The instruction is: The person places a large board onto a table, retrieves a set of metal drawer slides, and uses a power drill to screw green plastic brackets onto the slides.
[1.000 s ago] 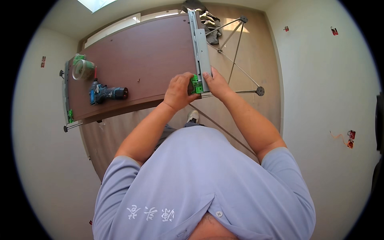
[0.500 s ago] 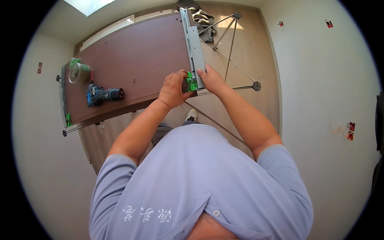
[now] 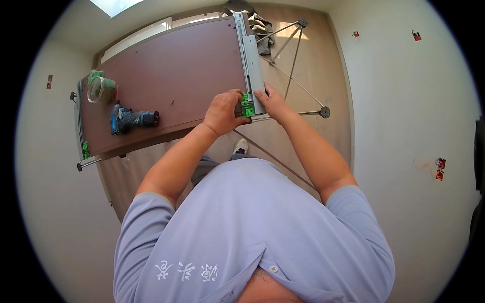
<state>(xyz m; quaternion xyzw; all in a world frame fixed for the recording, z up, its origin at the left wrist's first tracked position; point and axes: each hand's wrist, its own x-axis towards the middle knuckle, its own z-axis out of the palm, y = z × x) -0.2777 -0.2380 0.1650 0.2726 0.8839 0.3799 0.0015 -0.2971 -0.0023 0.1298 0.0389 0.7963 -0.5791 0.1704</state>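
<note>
A brown panel (image 3: 172, 65) lies flat in front of me, with a grey metal drawer slide (image 3: 254, 65) along its right edge. At the slide's near end sits a green plastic clip (image 3: 247, 107). My left hand (image 3: 222, 111) is closed around the clip's left side and the panel's near right corner, with some fingertips hidden. My right hand (image 3: 273, 104) pinches the slide's near end from the right, thumb on top and fingers mostly hidden beneath it.
On the panel's left part are a blue cordless drill (image 3: 132, 120), a clear round tub (image 3: 102, 91) and a small screw (image 3: 172, 101). Another slide (image 3: 80, 116) runs along the left edge. A folding metal frame (image 3: 298, 65) stands at the right, near dark cloth (image 3: 264, 45).
Both hands, the clip and the right slide sit slightly farther right in the picture. Both grips look the same.
</note>
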